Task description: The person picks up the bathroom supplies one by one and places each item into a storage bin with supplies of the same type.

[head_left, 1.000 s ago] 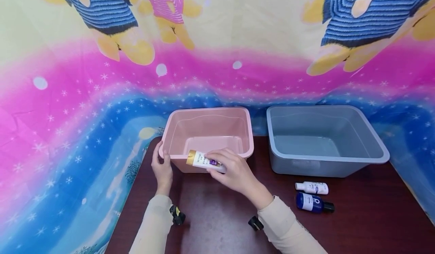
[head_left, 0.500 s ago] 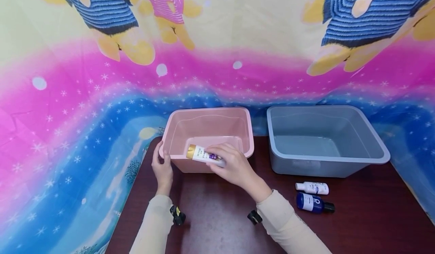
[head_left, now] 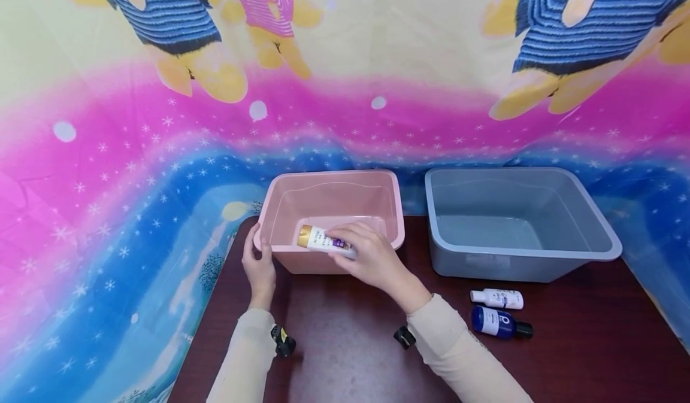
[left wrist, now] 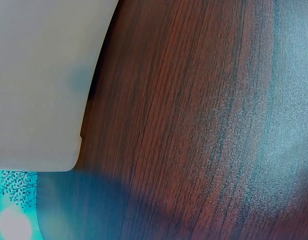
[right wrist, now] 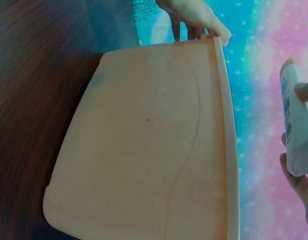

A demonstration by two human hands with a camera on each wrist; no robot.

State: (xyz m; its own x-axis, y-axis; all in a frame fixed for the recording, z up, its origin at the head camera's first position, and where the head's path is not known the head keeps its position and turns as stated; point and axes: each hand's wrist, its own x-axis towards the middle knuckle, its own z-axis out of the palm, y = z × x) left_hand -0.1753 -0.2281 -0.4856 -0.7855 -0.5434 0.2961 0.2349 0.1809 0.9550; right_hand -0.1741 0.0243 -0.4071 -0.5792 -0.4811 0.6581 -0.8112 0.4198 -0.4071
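Observation:
A white bottle point(head_left: 319, 240) with a gold cap and a purple label patch is held in my right hand point(head_left: 372, 259). It lies tilted over the front rim of the pink bin point(head_left: 312, 265), cap toward the left. In the right wrist view the same bottle point(right wrist: 296, 125) shows at the right edge between thumb and fingers. My left hand point(head_left: 260, 271) grips the bin's front left corner; the right wrist view shows this hand point(right wrist: 196, 17) with its thumb at the rim. In the left wrist view only the bin's wall point(left wrist: 39, 85) appears, not the hand.
A larger grey-blue bin point(head_left: 485, 264) stands to the right of the pink one. In front of it lie a small white bottle point(head_left: 498, 299) and a dark blue bottle point(head_left: 496, 323) with a black cap. A patterned cloth point(head_left: 345, 109) hangs behind the dark wooden table point(head_left: 334, 343).
My right hand has moved the white bottle slightly forward, so more of it overlaps the pink bin's opening. The left hand has stayed at the corner.

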